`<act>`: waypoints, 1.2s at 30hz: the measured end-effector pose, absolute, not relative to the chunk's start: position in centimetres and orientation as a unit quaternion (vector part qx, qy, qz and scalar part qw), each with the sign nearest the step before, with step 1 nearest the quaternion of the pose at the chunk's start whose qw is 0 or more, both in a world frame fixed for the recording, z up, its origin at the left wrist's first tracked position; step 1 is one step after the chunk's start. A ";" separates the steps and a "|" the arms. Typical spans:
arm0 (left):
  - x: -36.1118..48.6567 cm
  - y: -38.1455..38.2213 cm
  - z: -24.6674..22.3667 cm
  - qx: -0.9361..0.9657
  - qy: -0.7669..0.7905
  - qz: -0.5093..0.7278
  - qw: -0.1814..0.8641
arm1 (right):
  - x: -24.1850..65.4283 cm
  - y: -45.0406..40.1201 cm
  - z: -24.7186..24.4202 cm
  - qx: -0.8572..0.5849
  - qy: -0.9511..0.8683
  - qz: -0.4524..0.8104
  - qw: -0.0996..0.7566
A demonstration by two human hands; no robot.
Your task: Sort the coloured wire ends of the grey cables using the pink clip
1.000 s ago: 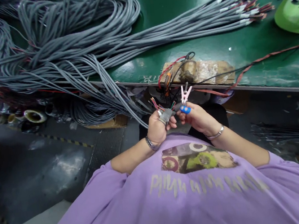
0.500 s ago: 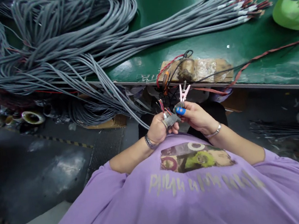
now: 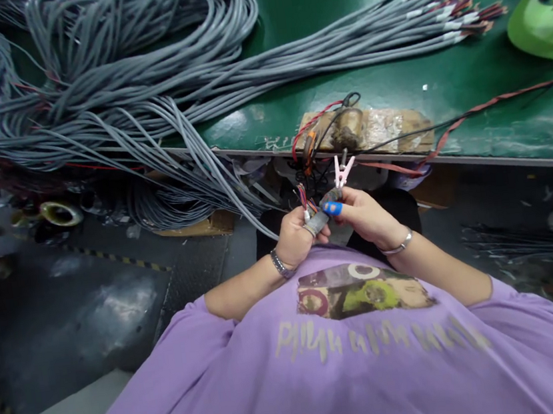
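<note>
My left hand (image 3: pixel 296 237) is closed around the end of a grey cable (image 3: pixel 263 227) that runs down from the bench. Thin coloured wires (image 3: pixel 303 197) fan out above its fingers, beside a small white sleeve (image 3: pixel 306 216). Grey wrapping covers the left thumb. Meeting its tip, my right hand (image 3: pixel 364 217) pinches with thumb and forefinger; blue tape is on that thumb and dark wrapping on the forefinger. What lies between these fingertips is hidden. Just beyond the right fingers stands a pink V-shaped fork (image 3: pixel 344 172), below a short shaft at the bench edge.
A large bundle of grey cables (image 3: pixel 149 75) spreads across the green bench (image 3: pixel 488 120), its stripped ends at the right. A motor-like cylinder (image 3: pixel 347 128) sits on a wooden board (image 3: pixel 410 127) near the edge. A green plastic basket (image 3: pixel 532 31) stands at far right.
Both hands stay together at nearly the same place. The left thumb has tilted slightly, and the right fingertips have moved a little closer to the coloured wires.
</note>
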State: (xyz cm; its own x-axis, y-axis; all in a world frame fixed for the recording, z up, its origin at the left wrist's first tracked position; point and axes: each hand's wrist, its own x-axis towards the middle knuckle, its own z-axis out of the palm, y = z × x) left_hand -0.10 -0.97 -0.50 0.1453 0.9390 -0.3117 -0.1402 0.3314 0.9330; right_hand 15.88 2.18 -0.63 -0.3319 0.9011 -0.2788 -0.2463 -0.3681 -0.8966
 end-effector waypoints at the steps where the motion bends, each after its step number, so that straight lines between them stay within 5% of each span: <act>1: -0.1 -1.0 -0.5 0.403 0.503 0.414 0.642 | 15.8 2.1 -0.5 -0.422 -0.400 0.707 0.402; 36: 0.7 -0.6 -0.3 0.357 0.526 0.476 0.608 | 14.3 1.6 -0.8 -0.422 -0.312 0.704 0.478</act>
